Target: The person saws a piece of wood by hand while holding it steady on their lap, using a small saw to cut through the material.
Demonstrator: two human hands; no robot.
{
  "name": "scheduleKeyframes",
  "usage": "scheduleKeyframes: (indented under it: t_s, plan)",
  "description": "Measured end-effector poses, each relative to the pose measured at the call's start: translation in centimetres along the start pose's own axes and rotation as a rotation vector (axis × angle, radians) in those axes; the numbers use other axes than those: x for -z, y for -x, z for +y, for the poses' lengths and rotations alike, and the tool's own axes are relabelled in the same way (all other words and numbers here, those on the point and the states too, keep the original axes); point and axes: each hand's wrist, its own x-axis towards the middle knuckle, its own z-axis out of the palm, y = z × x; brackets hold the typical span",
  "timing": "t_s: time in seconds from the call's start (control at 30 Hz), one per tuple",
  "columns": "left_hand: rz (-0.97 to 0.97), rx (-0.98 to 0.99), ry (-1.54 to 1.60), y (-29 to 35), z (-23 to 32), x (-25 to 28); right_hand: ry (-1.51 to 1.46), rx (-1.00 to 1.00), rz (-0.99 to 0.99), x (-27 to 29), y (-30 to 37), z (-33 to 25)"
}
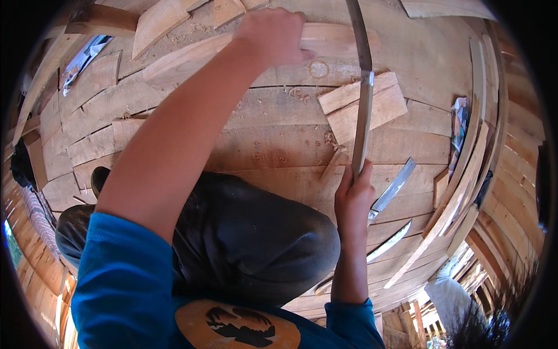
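My left hand (pixel 272 36) is closed over the edge of a long pale wooden plank (pixel 192 57) that lies on the board floor at the far side. Part of the plank is hidden under the hand and forearm. In my right hand (pixel 356 195) is the long straight handle of a machete (pixel 362 110). Its dark blade runs away from me, past the plank's right end, and leaves the picture at the top. Behind the handle lies a short split board (pixel 381 104). My bent knee in dark trousers (pixel 267 238) is between my forearms.
Right of my right hand lie a saw (pixel 394 189) and a curved knife (pixel 390 241). Long wooden strips (pixel 453 203) stack along the right side. Cut wood pieces (pixel 160 26) lie at the upper left. Shavings (pixel 299 93) dot the floorboards (pixel 267 110).
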Motion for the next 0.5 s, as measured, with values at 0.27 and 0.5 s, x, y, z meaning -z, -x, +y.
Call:
scheduleKeyframes:
  t_s: [0.27, 0.5]
  plan:
    - [-0.031, 0.043, -0.001, -0.2, 0.5, -0.1, -0.035, 0.005, 0.019, 0.4, 0.6, -0.6]
    - [0.036, -0.002, 0.020, 0.2, 0.1, -1.5, -0.067, -0.022, 0.030, 0.6, 1.1, -0.8]
